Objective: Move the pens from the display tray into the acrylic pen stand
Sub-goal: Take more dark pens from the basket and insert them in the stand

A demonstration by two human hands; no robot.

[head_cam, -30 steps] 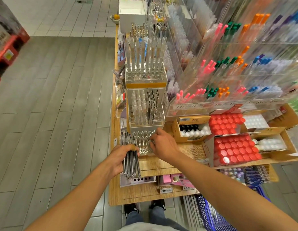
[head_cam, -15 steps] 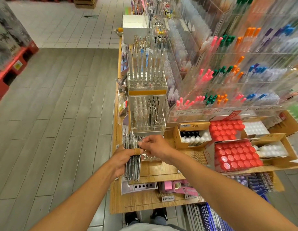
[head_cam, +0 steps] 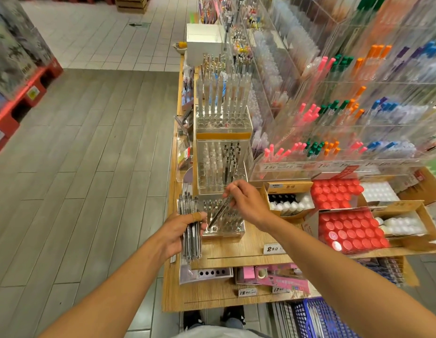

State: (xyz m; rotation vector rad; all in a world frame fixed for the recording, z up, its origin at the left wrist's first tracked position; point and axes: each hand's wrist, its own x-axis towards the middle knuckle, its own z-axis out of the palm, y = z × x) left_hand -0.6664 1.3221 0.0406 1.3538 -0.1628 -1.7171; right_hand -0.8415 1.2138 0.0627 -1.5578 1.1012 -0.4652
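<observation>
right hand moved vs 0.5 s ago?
Yes. The right hand was at the bundle of pens in the left hand; now it holds one pen over the pen stand, further right.

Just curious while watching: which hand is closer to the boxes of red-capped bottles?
The right hand: it holds a single pen just left of the red-capped bottles. The left hand, gripping the pen bundle, is farther left.

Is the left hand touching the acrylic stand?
Cannot tell. In the head view the left hand grips a pen bundle right beside the stand; no gap or contact shows plainly.
</observation>
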